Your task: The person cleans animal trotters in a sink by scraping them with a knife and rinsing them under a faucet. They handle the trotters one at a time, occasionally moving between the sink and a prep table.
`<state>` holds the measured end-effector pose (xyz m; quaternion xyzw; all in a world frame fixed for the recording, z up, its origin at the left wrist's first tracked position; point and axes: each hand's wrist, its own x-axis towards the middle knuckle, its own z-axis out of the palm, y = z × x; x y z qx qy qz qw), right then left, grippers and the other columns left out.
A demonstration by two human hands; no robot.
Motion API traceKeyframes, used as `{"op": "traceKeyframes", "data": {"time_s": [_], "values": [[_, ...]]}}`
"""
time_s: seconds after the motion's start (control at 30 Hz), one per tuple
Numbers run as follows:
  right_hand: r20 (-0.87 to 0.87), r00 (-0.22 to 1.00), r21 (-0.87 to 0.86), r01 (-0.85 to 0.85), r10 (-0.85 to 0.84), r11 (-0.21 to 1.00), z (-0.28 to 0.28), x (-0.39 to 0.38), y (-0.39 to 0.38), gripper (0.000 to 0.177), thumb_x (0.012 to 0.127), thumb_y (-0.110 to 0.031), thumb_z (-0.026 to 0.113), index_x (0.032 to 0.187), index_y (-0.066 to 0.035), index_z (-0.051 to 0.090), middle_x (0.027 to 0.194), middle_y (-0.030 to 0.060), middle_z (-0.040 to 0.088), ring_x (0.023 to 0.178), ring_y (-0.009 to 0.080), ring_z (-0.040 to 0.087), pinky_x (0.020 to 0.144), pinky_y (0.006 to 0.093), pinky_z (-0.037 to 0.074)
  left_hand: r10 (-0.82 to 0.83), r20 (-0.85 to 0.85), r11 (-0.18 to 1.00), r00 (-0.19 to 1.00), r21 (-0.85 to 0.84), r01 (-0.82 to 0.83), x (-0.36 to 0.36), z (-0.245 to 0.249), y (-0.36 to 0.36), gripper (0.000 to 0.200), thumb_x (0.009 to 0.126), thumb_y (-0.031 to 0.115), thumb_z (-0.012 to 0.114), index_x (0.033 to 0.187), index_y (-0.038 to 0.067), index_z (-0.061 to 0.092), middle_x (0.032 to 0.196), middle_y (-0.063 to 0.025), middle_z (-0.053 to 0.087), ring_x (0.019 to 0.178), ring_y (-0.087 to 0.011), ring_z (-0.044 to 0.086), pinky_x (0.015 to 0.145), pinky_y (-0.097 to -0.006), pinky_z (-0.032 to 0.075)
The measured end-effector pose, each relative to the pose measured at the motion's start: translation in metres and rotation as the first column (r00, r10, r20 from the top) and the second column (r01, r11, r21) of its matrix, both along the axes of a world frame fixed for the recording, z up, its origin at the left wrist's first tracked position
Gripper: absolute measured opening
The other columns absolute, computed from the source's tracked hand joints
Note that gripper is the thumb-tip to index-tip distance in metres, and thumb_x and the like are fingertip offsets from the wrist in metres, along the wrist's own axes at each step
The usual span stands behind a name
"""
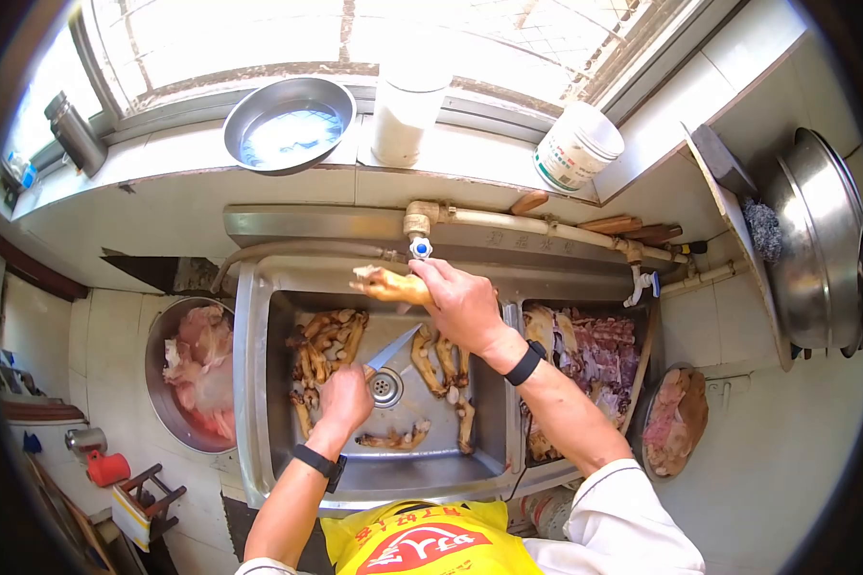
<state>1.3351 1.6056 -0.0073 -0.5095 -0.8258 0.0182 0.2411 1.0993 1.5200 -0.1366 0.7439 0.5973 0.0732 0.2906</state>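
My left hand (345, 398) is closed round a knife (393, 349), its blade pointing up and to the right above the sink's drain (384, 388). Raised near the back of the sink, my right hand (462, 305) grips a browned trotter (390, 285), whose foot end points left. Below, a pile of trotters (326, 347) lies along the left side of the steel sink (393, 471). Several more trotters (446, 364) rest at the right, and one trotter (395, 438) lies near the front. The right hand's fingertips are partly hidden.
A tap (420, 246) stands just behind my right hand. Cut meat (599, 355) fills the right basin. Pale meat sits in a steel bowl (155, 383) on the left; a large meat piece (676, 422) lies at the right. A water bowl (291, 163) and white bucket (577, 146) stand on the sill.
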Motion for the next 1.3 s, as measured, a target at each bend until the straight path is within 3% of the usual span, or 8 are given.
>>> {"op": "traceKeyframes", "data": {"time_s": [0.23, 0.37, 0.43, 0.5, 0.6, 0.73, 0.97, 1.3], "values": [[0.016, 0.996, 0.117, -0.092, 0.091, 0.989, -0.005, 0.022, 0.004, 0.044, 0.079, -0.008, 0.073, 0.122, -0.005, 0.064, 0.111, 0.0143, 0.073, 0.093, 0.0302, 0.073, 0.076, 0.0379, 0.060, -0.039, -0.113, 0.992, 0.993, -0.126, 0.025, 0.025, 0.003, 0.049, 0.022, 0.084, 0.006, 0.063, 0.104, 0.000, 0.067, 0.103, -0.0244, 0.071, 0.098, -0.0426, 0.071, 0.083, -0.0524, 0.057], [-0.498, 0.837, 0.071, 0.299, -0.226, 0.952, -0.010, 0.024, -0.048, 0.029, 0.087, -0.006, 0.073, 0.115, -0.002, 0.065, 0.104, 0.0158, 0.074, 0.087, 0.0336, 0.074, 0.073, 0.0379, 0.058, -0.076, -0.159, 0.989, 0.984, -0.138, 0.054, 0.027, 0.004, 0.067, 0.024, 0.084, 0.007, 0.063, 0.107, 0.000, 0.068, 0.106, -0.0253, 0.072, 0.100, -0.0425, 0.071, 0.085, -0.0521, 0.057], [-0.584, 0.647, -0.253, 0.428, -0.490, 0.867, -0.042, 0.024, -0.093, 0.024, 0.090, -0.009, 0.073, 0.112, -0.002, 0.065, 0.093, 0.0182, 0.073, 0.081, 0.0360, 0.073, 0.070, 0.0405, 0.056, -0.065, -0.136, 0.992, 0.989, -0.116, 0.049, 0.014, -0.011, 0.066, 0.025, 0.086, 0.009, 0.063, 0.108, -0.001, 0.068, 0.104, -0.0258, 0.072, 0.099, -0.0418, 0.071, 0.085, -0.0519, 0.057], [-0.447, 0.601, -0.550, 0.400, -0.663, 0.733, -0.089, 0.024, -0.125, 0.028, 0.087, -0.015, 0.075, 0.110, -0.002, 0.065, 0.087, 0.0213, 0.072, 0.080, 0.0404, 0.072, 0.071, 0.0455, 0.056, -0.081, -0.119, 0.993, 0.990, -0.100, 0.070, -0.005, -0.034, 0.056, 0.026, 0.088, 0.011, 0.062, 0.109, -0.003, 0.067, 0.103, -0.0262, 0.072, 0.099, -0.0412, 0.071, 0.084, -0.0518, 0.058], [-0.208, 0.676, -0.750, 0.354, -0.707, 0.559, -0.139, 0.014, -0.133, 0.033, 0.080, -0.022, 0.072, 0.106, -0.003, 0.064, 0.093, 0.0258, 0.071, 0.087, 0.0472, 0.069, 0.076, 0.0524, 0.054, 0.015, -0.056, 0.984, 0.998, -0.175, -0.024, -0.027, -0.071, 0.026, 0.029, 0.092, 0.016, 0.060, 0.109, -0.006, 0.066, 0.091, -0.0265, 0.072, 0.089, -0.0417, 0.073, 0.080, -0.0511, 0.058], [-0.195, 0.708, -0.823, 0.259, -0.679, 0.506, -0.169, -0.014, -0.093, 0.033, 0.079, -0.014, 0.069, 0.109, 0.000, 0.064, 0.099, 0.0276, 0.070, 0.098, 0.0464, 0.067, 0.082, 0.0499, 0.052, 0.481, 0.199, 0.758, 0.854, -0.585, -0.290, -0.037, -0.039, 0.001, 0.023, 0.101, 0.019, 0.056, 0.098, -0.004, 0.059, 0.069, -0.0134, 0.067, 0.058, -0.0244, 0.069, 0.052, -0.0397, 0.056], [-0.189, 0.790, -0.796, 0.224, -0.583, 0.562, -0.217, -0.029, -0.050, 0.025, 0.080, -0.005, 0.065, 0.103, 0.002, 0.060, 0.106, 0.0298, 0.067, 0.104, 0.0501, 0.062, 0.088, 0.0536, 0.050, 0.691, 0.473, 0.641, 0.546, -0.750, -0.162, -0.022, -0.017, -0.022, 0.033, 0.109, 0.038, 0.051, 0.106, 0.005, 0.055, 0.069, -0.0041, 0.057, 0.049, -0.0136, 0.055, 0.048, -0.0311, 0.052], [-0.225, 0.827, -0.642, 0.271, -0.515, 0.717, -0.217, -0.020, -0.061, 0.025, 0.075, 0.004, 0.065, 0.099, 0.000, 0.059, 0.100, 0.0258, 0.064, 0.100, 0.0485, 0.061, 0.087, 0.0543, 0.049, 0.683, 0.490, 0.603, 0.541, -0.797, -0.039, 0.012, -0.013, -0.013, 0.032, 0.110, 0.035, 0.049, 0.107, 0.004, 0.056, 0.071, -0.0036, 0.058, 0.050, -0.0130, 0.054, 0.049, -0.0288, 0.048]]}}
